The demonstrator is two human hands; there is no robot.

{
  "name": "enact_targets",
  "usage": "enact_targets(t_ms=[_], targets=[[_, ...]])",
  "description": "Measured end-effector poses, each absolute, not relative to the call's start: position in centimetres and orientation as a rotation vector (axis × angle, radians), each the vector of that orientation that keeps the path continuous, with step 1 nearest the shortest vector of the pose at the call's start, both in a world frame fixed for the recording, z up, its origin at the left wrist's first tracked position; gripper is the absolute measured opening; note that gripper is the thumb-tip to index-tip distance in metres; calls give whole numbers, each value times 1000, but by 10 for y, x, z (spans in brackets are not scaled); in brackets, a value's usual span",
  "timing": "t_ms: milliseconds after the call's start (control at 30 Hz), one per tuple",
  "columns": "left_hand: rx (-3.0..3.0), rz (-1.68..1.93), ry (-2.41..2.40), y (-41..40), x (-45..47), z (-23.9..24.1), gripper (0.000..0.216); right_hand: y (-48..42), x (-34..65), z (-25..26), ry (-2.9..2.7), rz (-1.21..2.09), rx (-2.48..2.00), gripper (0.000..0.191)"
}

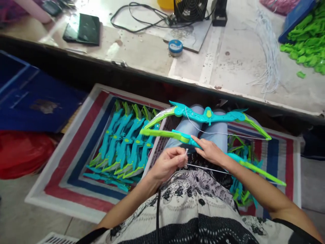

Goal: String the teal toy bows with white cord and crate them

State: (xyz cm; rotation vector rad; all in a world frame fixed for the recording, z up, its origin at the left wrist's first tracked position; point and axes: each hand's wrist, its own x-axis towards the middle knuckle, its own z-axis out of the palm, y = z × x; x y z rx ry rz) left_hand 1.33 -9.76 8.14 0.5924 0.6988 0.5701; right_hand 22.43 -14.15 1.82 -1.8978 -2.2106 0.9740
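A teal and lime-green toy bow (165, 133) lies across my lap, its middle partly hidden under my right hand (212, 151). That hand is closed around the bow's teal grip. My left hand (171, 163) pinches the end of a white string (205, 168) just below the bow. From there the string runs right, passes behind my right forearm and shows again near the bow's right tip. Beyond it, a second toy bow (200, 117) rests over my knees, with a loose white string fastened at its right tip.
On the left, a striped crate (68, 191) holds several stacked bows (122, 135); more bow parts (242, 159) fill a striped container on the right. The workbench (142, 51) carries a fan (190, 10), a blue-lidded tin (175, 47), white strings (270, 57) and lime-green pieces (309, 37).
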Motion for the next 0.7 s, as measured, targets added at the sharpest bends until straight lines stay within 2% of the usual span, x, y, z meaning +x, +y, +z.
enact_targets(t_ms=[200,400,700], targets=[[935,1088,1291,-59,-22,94,19,-131,243,17,-1840,1220,-1845,56],[1300,1058,1461,-20,-17,96,17,-124,240,20,-1846,1248,-1848,58],[1385,979,1406,0,-11,97,21,-126,241,19,-1783,1271,-1815,56]])
